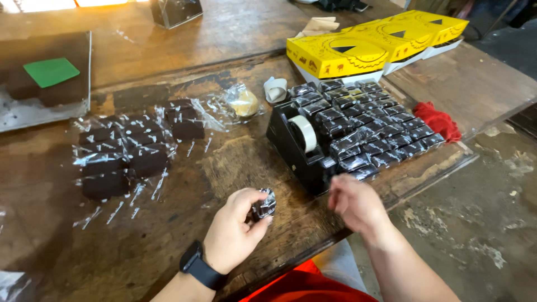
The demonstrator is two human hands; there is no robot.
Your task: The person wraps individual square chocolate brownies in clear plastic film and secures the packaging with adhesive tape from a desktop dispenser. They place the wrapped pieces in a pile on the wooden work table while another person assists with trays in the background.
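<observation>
Wrapping dark bars at the wooden table (168, 235)

I am gripping one wrapped bar (264, 204) in my left hand (235, 229) at the table's near edge, while my right hand (355, 204) is hovering half-curled, holding nothing, beside the black tape dispenser (299, 151). Finished bars (369, 126) are lying in rows behind it — yellow boxes (375, 45) beyond, a green card (50, 71) far left, bars on clear film (128, 154) between.

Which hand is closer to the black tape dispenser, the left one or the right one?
The right hand is closer, just in front of the black tape dispenser. The left hand holds a small wrapped dark piece farther to the left.
</observation>
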